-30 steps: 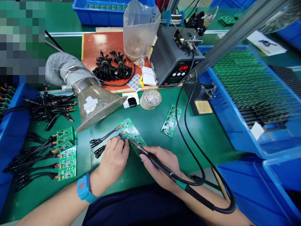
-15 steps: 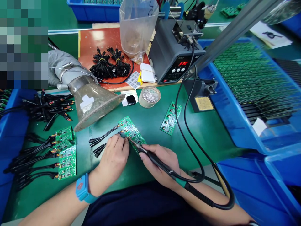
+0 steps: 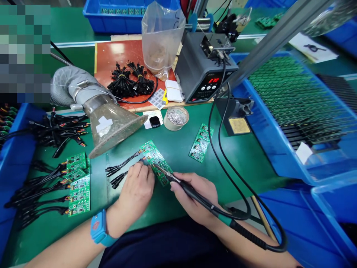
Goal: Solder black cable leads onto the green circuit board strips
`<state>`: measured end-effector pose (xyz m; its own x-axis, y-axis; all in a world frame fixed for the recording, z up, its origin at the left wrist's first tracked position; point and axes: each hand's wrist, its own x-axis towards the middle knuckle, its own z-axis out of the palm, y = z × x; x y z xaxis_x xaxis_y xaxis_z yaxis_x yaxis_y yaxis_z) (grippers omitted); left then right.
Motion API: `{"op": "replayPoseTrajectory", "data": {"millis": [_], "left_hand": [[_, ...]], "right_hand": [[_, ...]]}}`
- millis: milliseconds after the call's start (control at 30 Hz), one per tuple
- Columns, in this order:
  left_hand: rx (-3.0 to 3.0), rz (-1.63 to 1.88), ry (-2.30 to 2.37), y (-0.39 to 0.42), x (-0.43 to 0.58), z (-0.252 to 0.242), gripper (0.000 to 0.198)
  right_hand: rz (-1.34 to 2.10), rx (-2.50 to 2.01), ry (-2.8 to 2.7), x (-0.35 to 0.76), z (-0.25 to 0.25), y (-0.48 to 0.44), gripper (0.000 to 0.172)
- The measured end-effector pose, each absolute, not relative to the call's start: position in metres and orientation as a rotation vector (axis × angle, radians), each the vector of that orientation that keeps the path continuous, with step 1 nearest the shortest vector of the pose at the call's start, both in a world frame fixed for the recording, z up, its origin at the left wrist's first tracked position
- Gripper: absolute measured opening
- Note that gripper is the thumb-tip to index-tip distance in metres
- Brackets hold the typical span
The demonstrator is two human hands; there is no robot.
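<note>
In the middle of the bench lies a green circuit board [image 3: 156, 158], tilted, with black cables [image 3: 124, 162] joined along its left edge. My left hand [image 3: 139, 184] is closed at that edge, fingertips curled down against the board; whatever they pinch is hidden beneath them. Gripped like a pen, a soldering iron [image 3: 192, 191] is in my right hand [image 3: 196, 193], its metal tip over the board, close beside my left fingertips. A second board [image 3: 201, 143] without cables lies to the right. Boards with cables attached [image 3: 79, 195] are at the left.
A fume-extraction hood [image 3: 114, 126] reaches in from the left. Behind the boards are a round tub of solder bits [image 3: 175, 119], a soldering station [image 3: 206, 70] and an iron stand [image 3: 234, 115]. The iron's cord loops on the right, near a blue bin of boards [image 3: 273, 126].
The iron's tip has shifted slightly right, away from my left fingertips, and my right hand moved right with it. My left hand stays at the board's edge. The view has tilted slightly.
</note>
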<state>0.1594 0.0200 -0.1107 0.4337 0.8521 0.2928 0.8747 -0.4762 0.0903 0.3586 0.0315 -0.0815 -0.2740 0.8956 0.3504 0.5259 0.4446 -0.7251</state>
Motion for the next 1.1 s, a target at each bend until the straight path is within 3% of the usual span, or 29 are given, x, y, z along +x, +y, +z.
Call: {"op": "replayPoseTrajectory", "data": {"millis": [1100], "left_hand": [[-2.692, -0.856, -1.742, 0.027, 0.147, -0.123, 0.021]], "right_hand": [[0.756, -1.104, -1.923, 0.348, -0.090, 0.038, 0.012]]}}
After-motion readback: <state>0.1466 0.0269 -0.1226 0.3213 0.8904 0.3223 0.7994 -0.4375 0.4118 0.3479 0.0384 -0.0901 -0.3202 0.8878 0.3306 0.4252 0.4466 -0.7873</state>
